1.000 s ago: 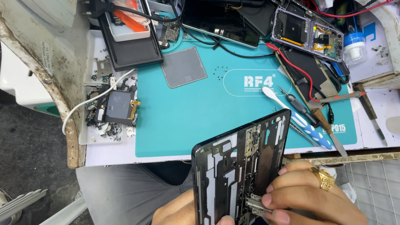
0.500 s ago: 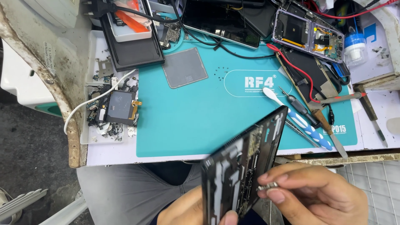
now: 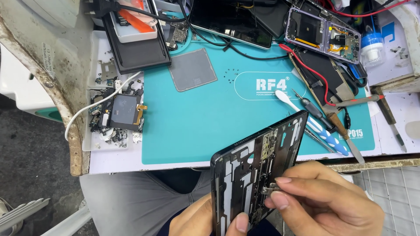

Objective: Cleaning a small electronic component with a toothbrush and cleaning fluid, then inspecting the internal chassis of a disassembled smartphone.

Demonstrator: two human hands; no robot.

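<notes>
On white tray (image 3: 94, 144): loose phone parts (image 3: 118, 112) | hands (image 3: 323, 203) hold frame (image 3: 253, 170)

A black phone frame (image 3: 256, 170) is held tilted above the lap by the left hand (image 3: 205, 218), its thumb laid on the lower edge. A small metal part (image 3: 270, 190) is pinched against the frame's inner side by the right hand (image 3: 323, 201). Behind, a teal work mat (image 3: 218, 118) is seen, with a blue-handled screwdriver (image 3: 326, 131) lying near its right edge.
</notes>
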